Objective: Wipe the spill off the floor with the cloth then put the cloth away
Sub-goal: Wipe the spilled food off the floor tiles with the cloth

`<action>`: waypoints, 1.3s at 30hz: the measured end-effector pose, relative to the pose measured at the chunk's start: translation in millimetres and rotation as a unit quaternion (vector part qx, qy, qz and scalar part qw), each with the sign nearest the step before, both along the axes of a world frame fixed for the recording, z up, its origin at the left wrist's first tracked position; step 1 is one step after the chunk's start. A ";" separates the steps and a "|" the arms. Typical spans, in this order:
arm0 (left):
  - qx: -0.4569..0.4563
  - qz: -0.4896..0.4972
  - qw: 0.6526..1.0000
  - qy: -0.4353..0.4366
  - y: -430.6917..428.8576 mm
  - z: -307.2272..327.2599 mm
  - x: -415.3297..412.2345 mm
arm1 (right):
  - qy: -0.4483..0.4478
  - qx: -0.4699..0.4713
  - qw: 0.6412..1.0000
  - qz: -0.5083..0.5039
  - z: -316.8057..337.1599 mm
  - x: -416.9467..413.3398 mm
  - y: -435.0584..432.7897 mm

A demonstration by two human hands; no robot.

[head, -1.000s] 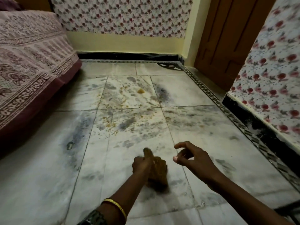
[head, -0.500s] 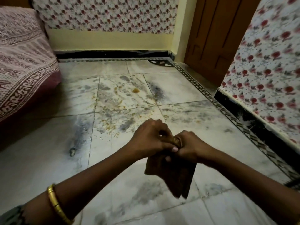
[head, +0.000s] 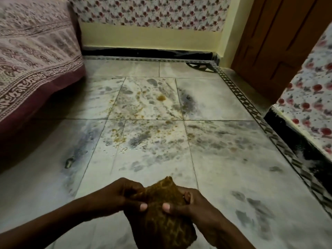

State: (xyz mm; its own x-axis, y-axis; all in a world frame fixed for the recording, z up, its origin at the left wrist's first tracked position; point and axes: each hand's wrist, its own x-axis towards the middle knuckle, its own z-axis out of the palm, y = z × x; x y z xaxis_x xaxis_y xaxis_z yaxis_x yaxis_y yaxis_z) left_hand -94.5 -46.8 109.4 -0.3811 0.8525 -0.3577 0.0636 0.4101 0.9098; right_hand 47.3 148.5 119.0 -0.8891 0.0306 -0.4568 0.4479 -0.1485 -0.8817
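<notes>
I have the brown cloth (head: 161,209) bunched at six o'clock, above the floor (head: 233,177), my left hand (head: 124,196) and right hand (head: 190,205) both pinching it closed. The yellow spill (head: 160,98) lies at twelve o'clock, well apart; a wadded cloth may only smear those scattered specks wider.

left hand (head: 124,196), right hand (head: 195,207), fingers clenched, thumbs forward

We count 2 hands, left hand (head: 124,196) & right hand (head: 194,207), at 6 o'clock; 1 cloth (head: 161,218) betw. them; 1 bed (head: 36,51) at 10; 1 door (head: 273,42) at 1.
</notes>
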 end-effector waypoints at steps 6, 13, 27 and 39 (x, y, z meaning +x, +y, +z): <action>-0.126 0.082 0.976 0.156 1.7 -9.6 -15.8 | 0.078 0.301 0.946 -0.095 -32.0 -46.5 49.7; -0.176 0.092 0.938 0.283 43.3 20.4 -68.3 | 0.188 0.581 0.780 -0.134 -69.4 -136.2 90.7; -0.145 0.225 0.935 0.232 110.5 -153.6 -60.5 | 0.114 0.564 0.817 0.034 -162.2 -113.9 65.6; -0.223 0.326 0.801 0.451 27.4 -227.6 -59.7 | -0.036 0.680 0.732 -0.013 -221.8 -169.8 23.3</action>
State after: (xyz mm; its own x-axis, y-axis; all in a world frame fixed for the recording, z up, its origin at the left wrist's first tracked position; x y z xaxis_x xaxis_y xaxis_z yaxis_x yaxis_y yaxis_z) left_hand -154.2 -19.4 -118.1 -0.9676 0.2317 0.1000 0.2523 0.8946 0.3688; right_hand -122.6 171.8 -102.8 -0.8552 0.5173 -0.0337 0.5131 0.8354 -0.1972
